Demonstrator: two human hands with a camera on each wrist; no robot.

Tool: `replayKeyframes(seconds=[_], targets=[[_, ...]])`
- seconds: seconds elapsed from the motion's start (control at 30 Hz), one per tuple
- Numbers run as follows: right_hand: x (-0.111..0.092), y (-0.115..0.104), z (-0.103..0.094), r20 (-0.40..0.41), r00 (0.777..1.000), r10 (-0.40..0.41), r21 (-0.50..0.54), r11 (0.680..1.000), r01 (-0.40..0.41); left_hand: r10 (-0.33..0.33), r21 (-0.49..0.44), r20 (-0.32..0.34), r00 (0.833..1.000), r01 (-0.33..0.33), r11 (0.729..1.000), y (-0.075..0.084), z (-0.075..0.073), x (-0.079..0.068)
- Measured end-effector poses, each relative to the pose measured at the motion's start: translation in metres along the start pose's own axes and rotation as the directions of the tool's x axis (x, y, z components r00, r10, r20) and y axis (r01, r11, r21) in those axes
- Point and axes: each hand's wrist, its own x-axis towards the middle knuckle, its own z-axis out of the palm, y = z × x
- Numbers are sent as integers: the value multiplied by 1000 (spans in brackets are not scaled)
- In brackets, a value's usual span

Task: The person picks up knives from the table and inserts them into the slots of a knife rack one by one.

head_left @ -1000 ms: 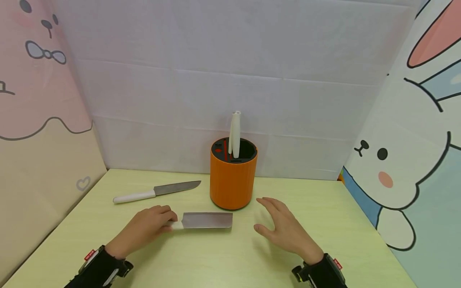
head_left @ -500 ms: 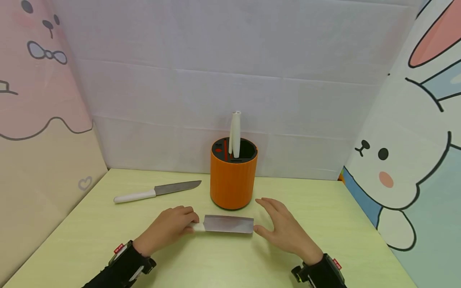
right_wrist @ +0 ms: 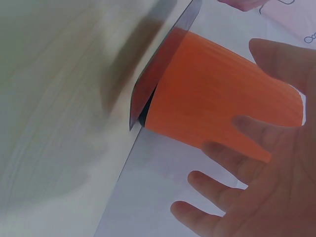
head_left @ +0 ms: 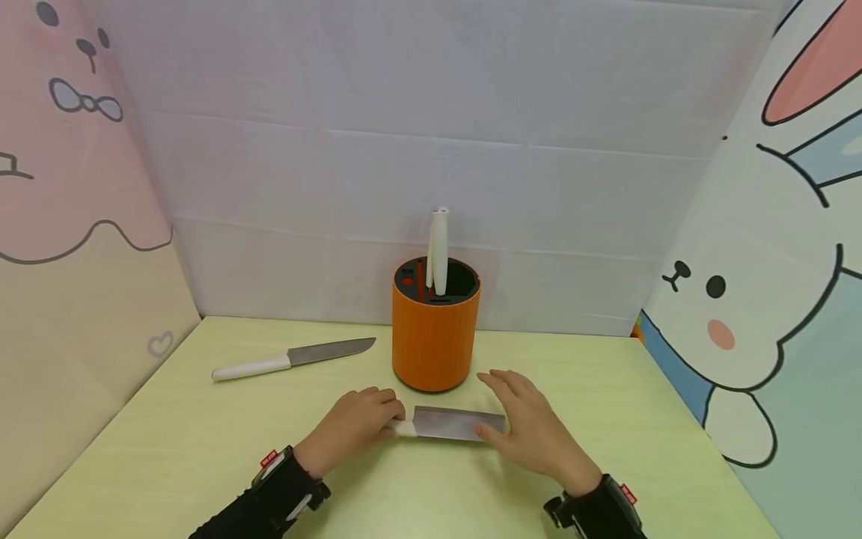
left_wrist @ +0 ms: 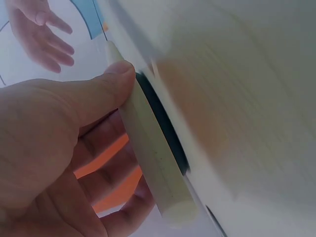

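My left hand point(head_left: 357, 428) pinches the white handle of a cleaver point(head_left: 447, 424), thumb on one side and fingers on the other in the left wrist view. The broad blade points right, held just above the table with its shadow below. My right hand point(head_left: 528, 427) stands open at the blade's far end; its thumb overlaps the blade in the head view. From the right wrist, the fingers point(right_wrist: 217, 192) look spread and apart from the blade point(right_wrist: 153, 74). Behind both hands stands an orange knife block point(head_left: 434, 344) with a black top and white handles point(head_left: 438, 251) upright in it.
A second knife point(head_left: 292, 360) with a white handle lies on the back left of the pale table point(head_left: 202, 464), blade toward the block. A white cloth wall point(head_left: 337, 187) rises behind, and printed cartoon panels point(head_left: 761, 329) flank the sides.
My left hand has carried the cleaver to the right, so its blade now reaches my right hand's thumb in the head view. The right hand, the block and the other knife have stayed put.
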Motion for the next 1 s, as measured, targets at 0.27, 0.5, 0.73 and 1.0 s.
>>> replayKeyframes(seconds=[0.27,0.5,0.73,1.0], targets=[[-1,2,5,-34,999,-7,-104,995,4,-12,-7,49,999,13,1000,10,10,16],[-2,1,4,-25,1000,-6,-113,994,3,-5,2,55,998,5,1000,22,15,32],[-2,0,4,-36,999,-20,-111,994,16,-27,-11,84,996,28,1000,33,19,45],[-2,1,4,-27,999,-24,-115,993,21,-28,-3,87,996,28,1000,42,20,49]])
